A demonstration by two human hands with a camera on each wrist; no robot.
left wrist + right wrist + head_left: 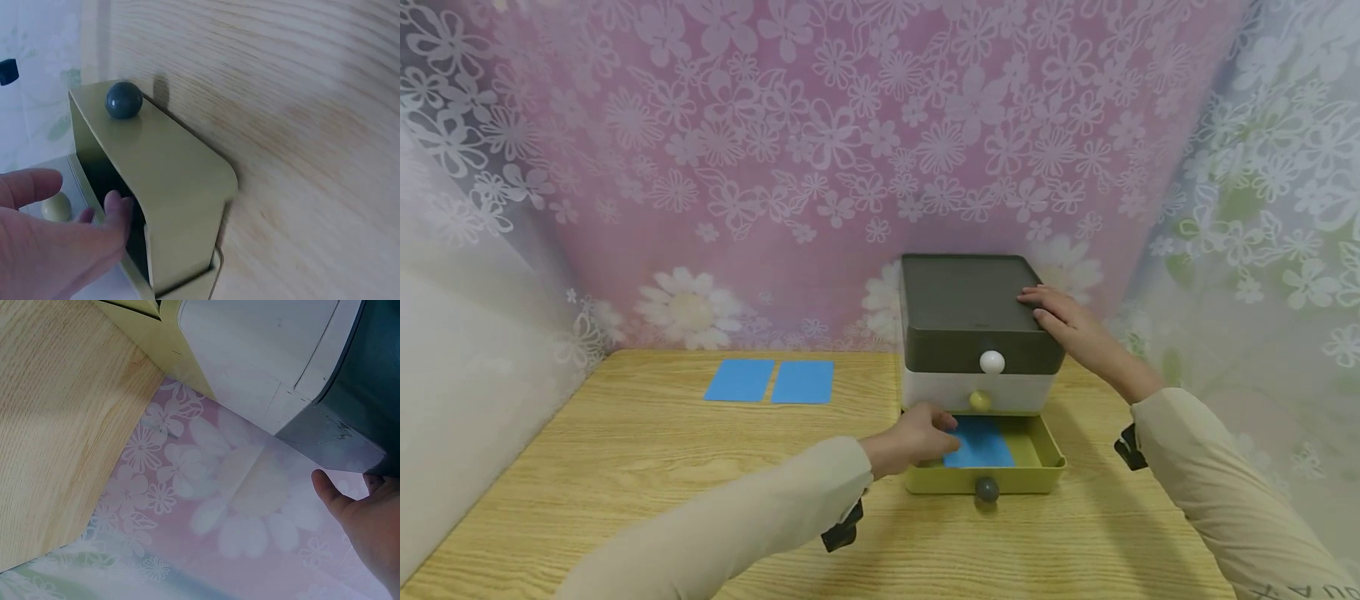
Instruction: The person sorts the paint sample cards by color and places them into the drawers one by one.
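Observation:
The bottom yellow-green drawer of a small stacked drawer unit is pulled out, its dark round knob facing front. Inside lies a blue square sheet. My left hand reaches over the drawer's left side, fingertips at the sheet's left edge, thumb and fingers apart. In the left wrist view, fingers of that hand dip past the drawer's rim. My right hand rests on the right edge of the unit's dark top, fingers extended over it; its thumb shows beside the dark side wall.
Two more blue sheets lie side by side on the wooden table, left of the unit. A white knob and a yellow knob mark the upper drawers, both closed. Flowered cloth hangs behind the table.

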